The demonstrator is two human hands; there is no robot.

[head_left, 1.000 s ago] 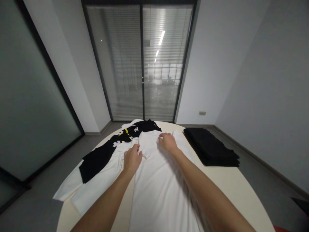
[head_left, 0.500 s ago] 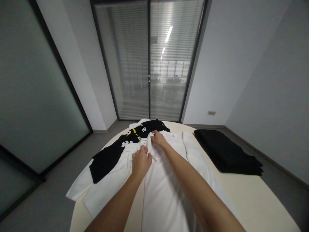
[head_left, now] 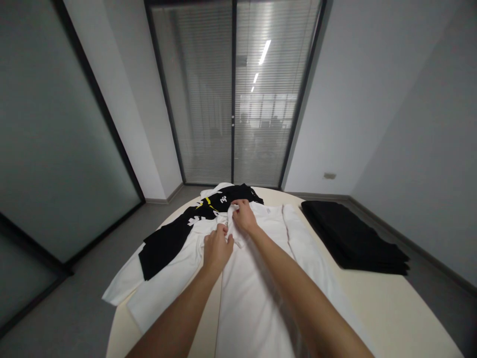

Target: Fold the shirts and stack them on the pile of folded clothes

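Cream rounded table (head_left: 387,303), white garment (head_left: 253,293) spread in the middle, black printed garment (head_left: 167,248) and white cloth (head_left: 160,293) at left, stack of folded black cloths (head_left: 354,236) at far right.

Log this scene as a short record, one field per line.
left hand: at the left edge of the white garment, grip unclear
right hand: fingers at the garment's far end, grip unclear
white garment: spread lengthwise in front of the person
left side: black cloth with white and yellow print, over white cloth
right side: stack of folded black cloth
surface: pale table with a curved edge
background: glass panels with blinds
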